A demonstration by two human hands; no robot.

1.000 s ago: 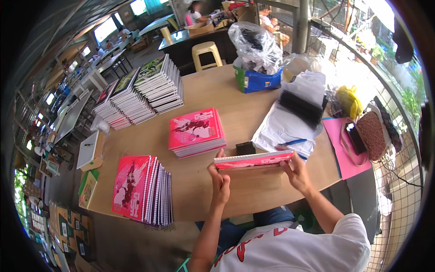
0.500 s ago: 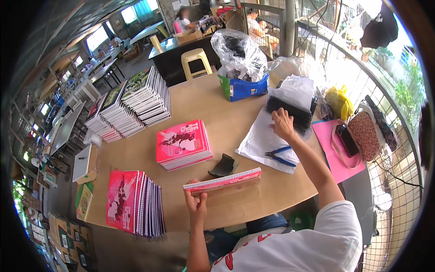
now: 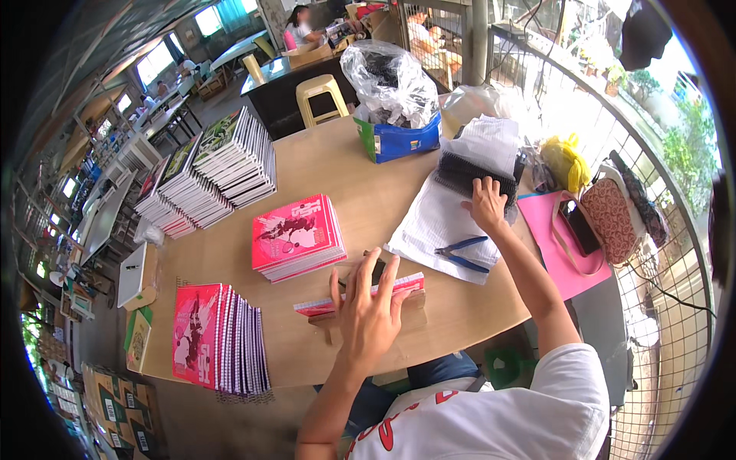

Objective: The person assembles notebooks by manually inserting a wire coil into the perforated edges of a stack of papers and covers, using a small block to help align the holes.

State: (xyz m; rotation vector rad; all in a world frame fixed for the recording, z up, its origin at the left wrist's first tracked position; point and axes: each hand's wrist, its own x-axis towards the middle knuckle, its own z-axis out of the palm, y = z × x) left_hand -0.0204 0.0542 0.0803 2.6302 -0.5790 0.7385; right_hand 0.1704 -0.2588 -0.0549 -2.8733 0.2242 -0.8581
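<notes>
A pink-covered notebook [image 3: 409, 284] stands on its long edge near the table's front, with its page edges upward. A brown wooden-looking piece [image 3: 415, 300] shows along its near side. Over the notebook, my left hand [image 3: 368, 313] has its fingers spread; whether they touch it I cannot tell. My right hand [image 3: 488, 205] rests on a bundle of black spiral binding coils [image 3: 458, 173], fingers bent down over them and thumb apart. Under the coils lies a white sheet [image 3: 418, 222], with blue-handled pliers [image 3: 464, 254] on it. A dark curved piece [image 3: 377, 271] is partly hidden behind my left fingers.
A pink notebook stack [image 3: 297, 234] sits mid-table, with spiral-bound notebooks [image 3: 222, 337] at front left and taller stacks [image 3: 222, 169] behind. A blue box [image 3: 402, 140] holds a plastic bag. Right lie a pink folder [image 3: 556, 245], phone [image 3: 580, 228] and patterned pouch [image 3: 611, 217].
My left hand has let go of the notebook's left end and moved right, fingers spreading. The notebook now stands without that grip. My right hand stays at the coils.
</notes>
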